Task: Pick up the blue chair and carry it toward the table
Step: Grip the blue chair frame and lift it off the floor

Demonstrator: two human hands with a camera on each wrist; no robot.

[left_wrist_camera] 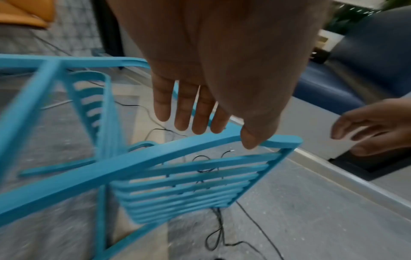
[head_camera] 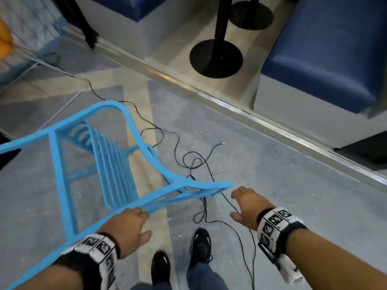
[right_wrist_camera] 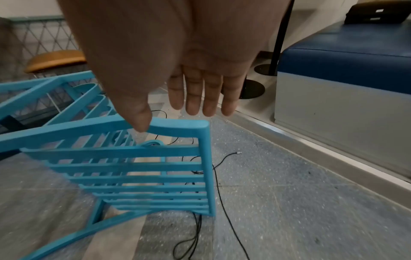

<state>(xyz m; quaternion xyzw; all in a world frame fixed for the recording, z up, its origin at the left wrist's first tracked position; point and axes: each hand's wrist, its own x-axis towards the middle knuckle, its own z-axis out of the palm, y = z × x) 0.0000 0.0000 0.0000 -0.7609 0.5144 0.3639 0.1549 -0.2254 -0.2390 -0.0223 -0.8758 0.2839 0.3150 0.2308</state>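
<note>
The blue chair (head_camera: 109,164) lies tipped on the floor (head_camera: 272,195) among loose black cables (head_camera: 188,162). The left hand (head_camera: 127,225) hovers flat-fingered by its frame, the right hand (head_camera: 249,204) spread near the backrest corner; neither grips yet, likely positioning for a balanced two-handed lift.

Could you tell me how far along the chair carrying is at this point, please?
Done: little yet. The chair is tilted, and whether its legs have left the floor is unclear. In hand: both hands are reaching; the left hand is at the backrest's top rail with straight fingers, the right hand is open just off the rail's end. Left: gripping, lifting and carrying it to the table posts.
</note>
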